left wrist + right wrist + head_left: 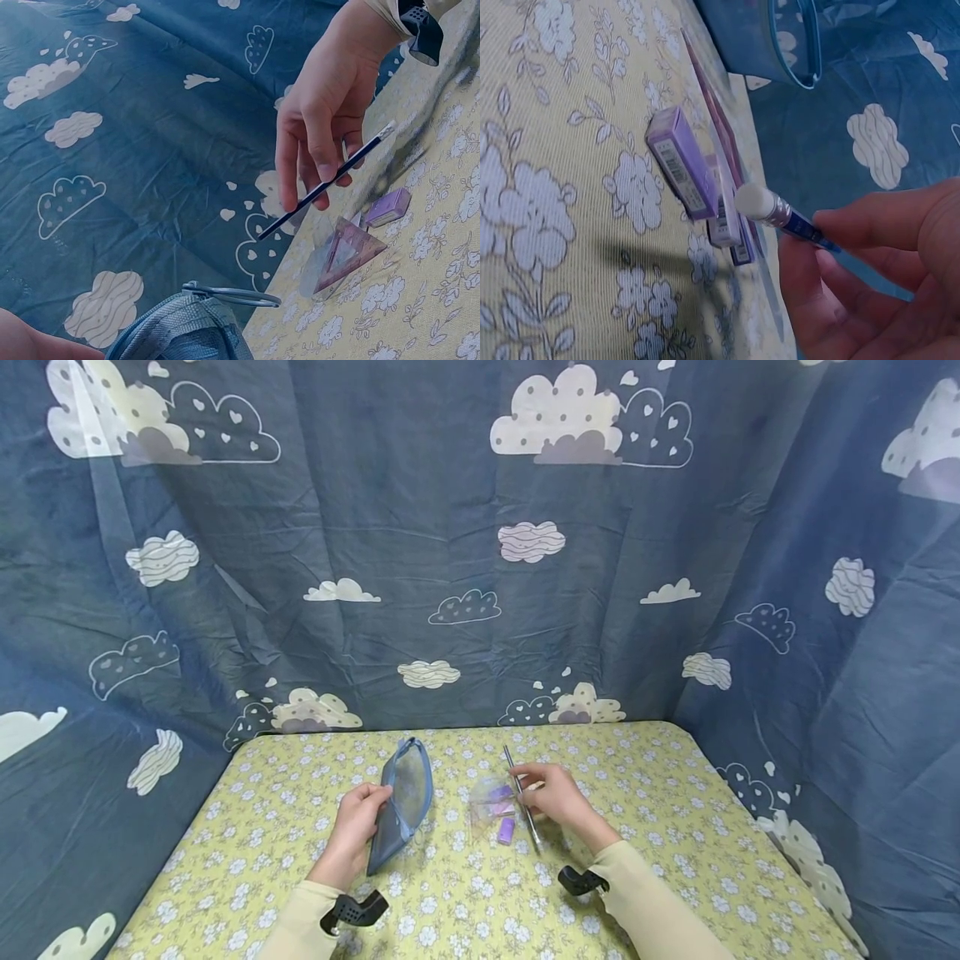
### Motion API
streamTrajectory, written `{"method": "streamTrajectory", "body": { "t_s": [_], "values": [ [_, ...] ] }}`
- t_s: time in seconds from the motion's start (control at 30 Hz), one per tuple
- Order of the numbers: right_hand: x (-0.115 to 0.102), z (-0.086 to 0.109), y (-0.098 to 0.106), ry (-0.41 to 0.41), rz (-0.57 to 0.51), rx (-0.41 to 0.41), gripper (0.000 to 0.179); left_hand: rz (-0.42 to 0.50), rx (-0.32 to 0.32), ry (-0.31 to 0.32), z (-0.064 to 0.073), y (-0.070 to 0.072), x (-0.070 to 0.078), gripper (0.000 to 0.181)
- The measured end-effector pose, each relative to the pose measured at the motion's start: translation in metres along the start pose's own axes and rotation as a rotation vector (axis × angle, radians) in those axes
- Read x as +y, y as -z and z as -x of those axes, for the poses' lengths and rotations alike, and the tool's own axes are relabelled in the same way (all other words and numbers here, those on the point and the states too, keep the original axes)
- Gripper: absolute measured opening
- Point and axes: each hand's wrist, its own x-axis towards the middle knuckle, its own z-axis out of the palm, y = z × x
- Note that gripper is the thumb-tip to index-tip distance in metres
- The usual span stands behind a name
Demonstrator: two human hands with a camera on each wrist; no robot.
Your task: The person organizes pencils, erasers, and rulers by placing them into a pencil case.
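Observation:
My left hand (358, 825) grips a blue zip pouch (378, 835) by its side, thumb on the near face. The pouch stands tilted over the table, with a see-through mesh panel and its mouth upward. In my right hand (553, 795) a dark pencil (300, 205) is pinched between thumb and fingers, raised above the table. Its white eraser end (756, 201) points toward me. Under and left of that hand lie a purple boxed eraser (679, 161), more small purple boxes (722, 214), a pinkish triangular set square (351, 253) and a clear plastic piece (316, 262).
A yellow cloth with white flowers (247, 852) covers the table. Blue cloud-print curtains (420, 527) hang behind it and along both sides. A black camera mount sits on each wrist (354, 912).

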Motion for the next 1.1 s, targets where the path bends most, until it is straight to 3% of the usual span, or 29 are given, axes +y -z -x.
{"method": "streamTrajectory", "body": {
  "t_s": [0.67, 1.1],
  "values": [
    [-0.007, -0.004, -0.008, -0.021, -0.078, -0.026, 0.047, -0.006, 0.007, -0.003, -0.003, -0.001, -0.002, 0.023],
    [-0.018, -0.002, -0.014, 0.016, -0.086, -0.052, 0.046, -0.001, 0.013, -0.001, -0.003, -0.002, -0.002, 0.022]
  ]
}}
